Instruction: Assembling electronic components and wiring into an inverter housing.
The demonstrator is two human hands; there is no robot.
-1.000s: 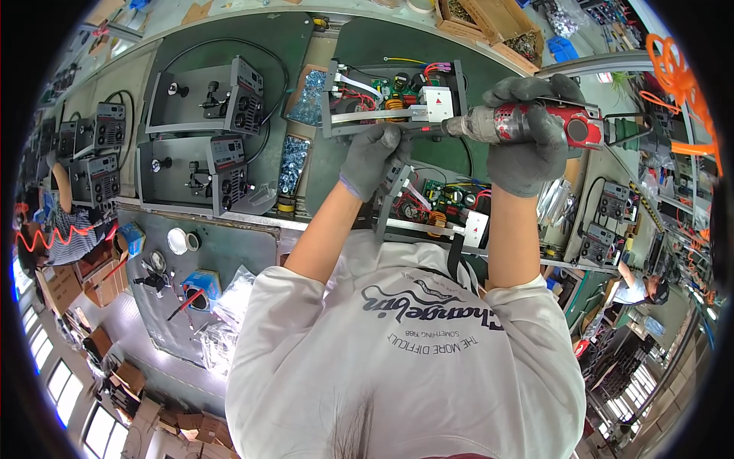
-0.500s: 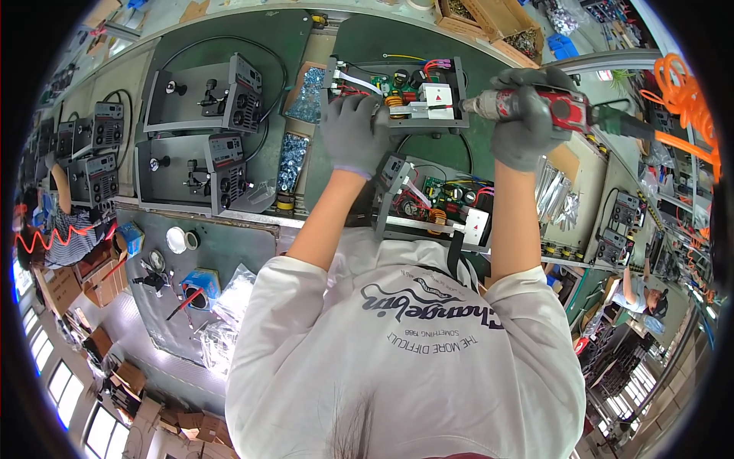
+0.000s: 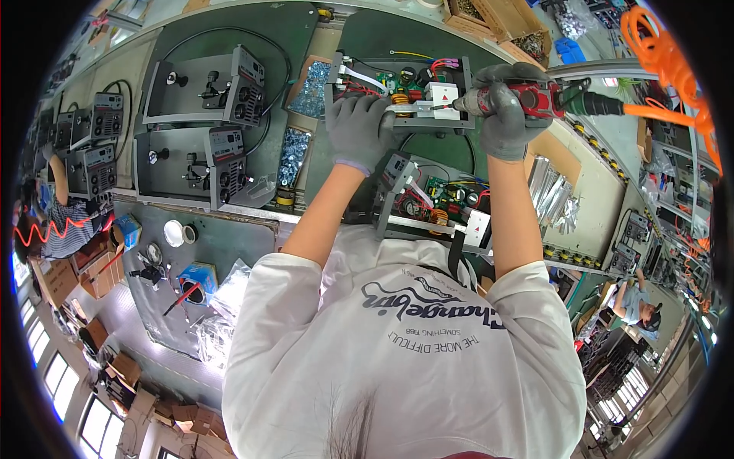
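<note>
My left hand [image 3: 358,130], in a grey glove, rests flat on the left side of an open metal chassis [image 3: 401,88] filled with circuit boards, coils and coloured wires. My right hand [image 3: 506,113], also gloved, grips a red powered screwdriver [image 3: 527,98] whose tip points left into the chassis. An orange coiled hose [image 3: 657,53] runs from the tool's rear to the upper right. A second open chassis [image 3: 432,203] with boards lies nearer my body, between my forearms.
Two closed grey machine housings [image 3: 202,122] sit on the green bench at left, with trays of screws [image 3: 294,153] beside them. More grey units [image 3: 92,153] line the far left. A blue box [image 3: 197,277] and small tools lie on a lower table. Other workers sit at both edges.
Both hands moved up and away from my body along the far chassis. The screwdriver shifted with the right hand and its tip now meets the chassis near the white part.
</note>
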